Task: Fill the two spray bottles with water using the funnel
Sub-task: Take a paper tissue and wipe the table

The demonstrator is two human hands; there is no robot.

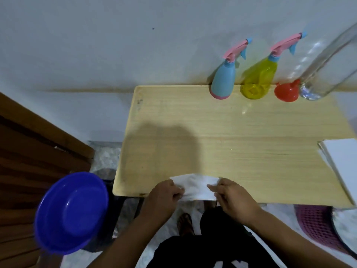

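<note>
Spray bottles, a blue one [224,78] and a yellow one [258,78], stood capped at the tabletop's [212,132] far edge beside the red funnel [286,92] and a clear glass bottle [326,66]. Left hand [164,196] and right hand [233,198] each pinched a white tissue [195,185] at the near edge. Reaching across could have toppled the tall glass bottle; pouring too fast risked overflowing the funnel.

Single head camera on me looked steeply down, wide-angle, close over my left hand [164,196] and right hand [234,198]; table [231,136] stretched beyond them toward wall.
</note>
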